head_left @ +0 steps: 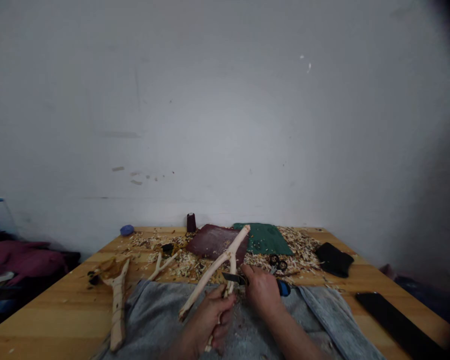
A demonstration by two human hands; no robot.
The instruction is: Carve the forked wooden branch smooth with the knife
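My left hand [210,320] grips the lower arm of a peeled, forked wooden branch [213,270], whose long limb reaches up and away over the table. My right hand [262,292] is wrapped around a blue-handled carving knife [284,288]. Its dark blade [234,278] lies against the branch near the fork, and part of the blade is hidden behind my right hand. Below both hands, a grey cloth [165,320] covers my lap and the table's front edge.
Wood shavings [300,250] litter the wooden table [30,325]. On it are a dark red leather pad [213,241], green mat [262,239], black scissors [277,263], two other carved sticks [117,310] [161,265], a dark thread spool [191,223], black pouch [334,259] and black strip [397,325]. A white wall stands behind.
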